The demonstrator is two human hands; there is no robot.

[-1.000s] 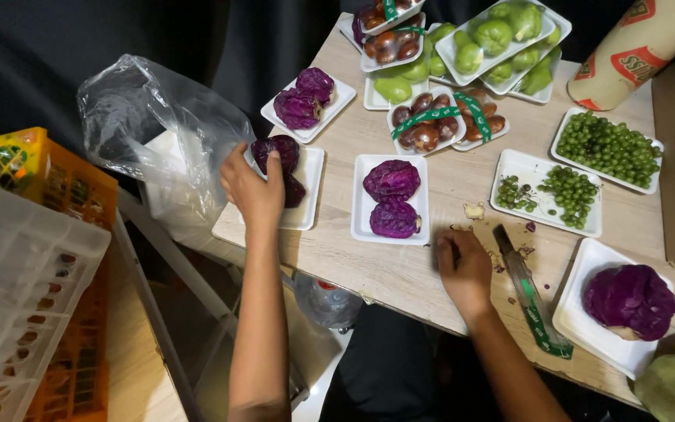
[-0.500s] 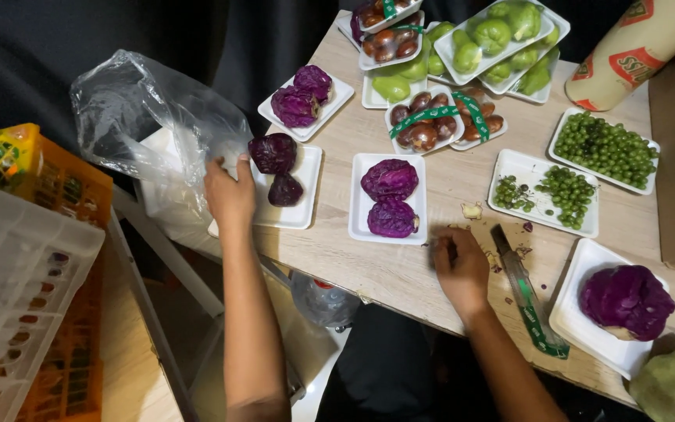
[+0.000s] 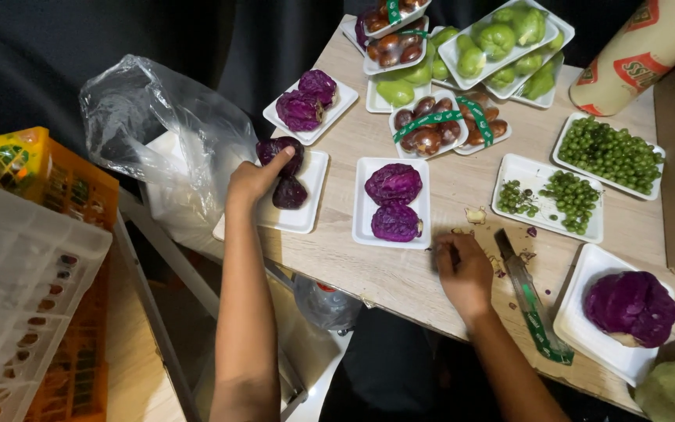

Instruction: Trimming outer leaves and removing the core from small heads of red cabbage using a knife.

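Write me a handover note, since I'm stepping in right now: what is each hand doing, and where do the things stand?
Left hand: thumb on the upper of two purple cabbage pieces on a white tray at the table edge.
Right hand: closed, resting on the table beside the knife; anything in it is hidden.
Done: another tray holds two cabbage halves.
Left: a bigger purple cabbage, uncut on its tray.

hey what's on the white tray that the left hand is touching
Two dark purple cabbage pieces sit on the white tray. The left hand rests its thumb on the upper piece; the lower piece lies beside it. The tray's left edge is hidden by the hand.
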